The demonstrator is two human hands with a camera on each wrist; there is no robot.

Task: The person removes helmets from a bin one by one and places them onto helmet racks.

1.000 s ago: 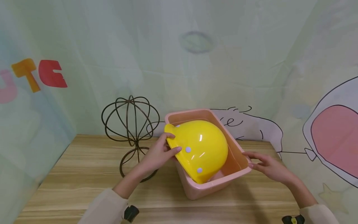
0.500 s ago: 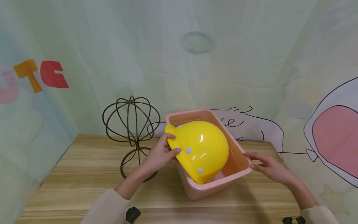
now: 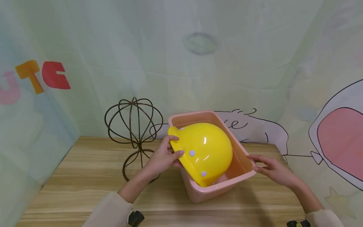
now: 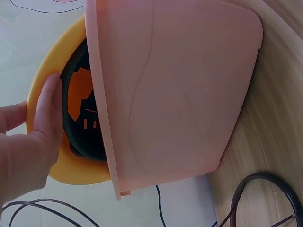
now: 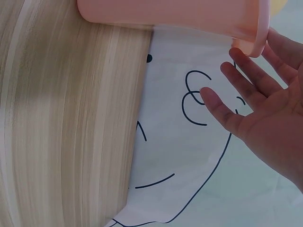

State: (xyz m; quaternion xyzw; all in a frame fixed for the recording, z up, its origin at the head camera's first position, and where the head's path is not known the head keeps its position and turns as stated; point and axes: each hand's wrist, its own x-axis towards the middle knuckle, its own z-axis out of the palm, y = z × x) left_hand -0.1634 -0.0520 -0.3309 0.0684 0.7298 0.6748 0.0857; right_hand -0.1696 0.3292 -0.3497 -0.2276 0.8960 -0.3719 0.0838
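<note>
A yellow hard hat [image 3: 205, 151] with small pale dots lies tilted in a pink plastic bin [image 3: 215, 189] on the wooden table [image 3: 85, 176]. My left hand [image 3: 167, 155] grips the hat's brim at its left side, fingers curled over the edge; the left wrist view shows the fingers [image 4: 47, 113] on the yellow brim [image 4: 40, 92] and the black inner harness [image 4: 85, 118] beside the pink bin wall [image 4: 175, 90]. My right hand [image 3: 269, 167] is open with straight fingers touching the bin's right rim [image 5: 258, 40]; the right wrist view shows its fingers [image 5: 246, 80] spread.
A dark wire hat stand [image 3: 133, 126] stands on the table just left of the bin, its base ring near my left forearm. A cartoon-printed cloth backdrop [image 3: 255, 126] closes the back and right sides. The table's front edge is close to my sleeves.
Almost nothing has moved; both hands keep their places on the hat and the bin, with only a slight camera shift.
</note>
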